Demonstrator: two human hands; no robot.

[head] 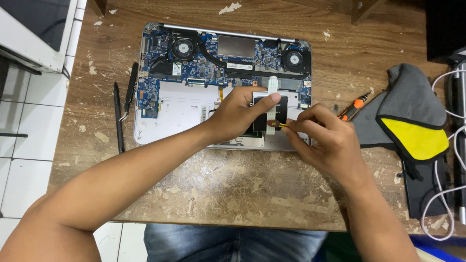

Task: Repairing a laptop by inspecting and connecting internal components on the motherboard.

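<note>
An opened silver laptop [145,131] lies bottom-up on a worn wooden table [242,194], its blue circuit board [204,53], two fans and a white battery [179,109] exposed. My left hand [240,114] rests on the lower middle of the laptop, thumb pressing a black component [264,99] near a white ribbon cable [273,83]. My right hand [323,138] pinches a thin yellow-and-black tool [277,124] whose tip touches a small round orange-brown part [272,124] beside the black component.
Two black pry tools [118,116] lie left of the laptop. An orange-handled screwdriver [353,107] and a grey-and-yellow cloth pouch [412,116] sit to the right, with white cables [444,194] at the right edge. A white appliance [34,29] stands at the upper left.
</note>
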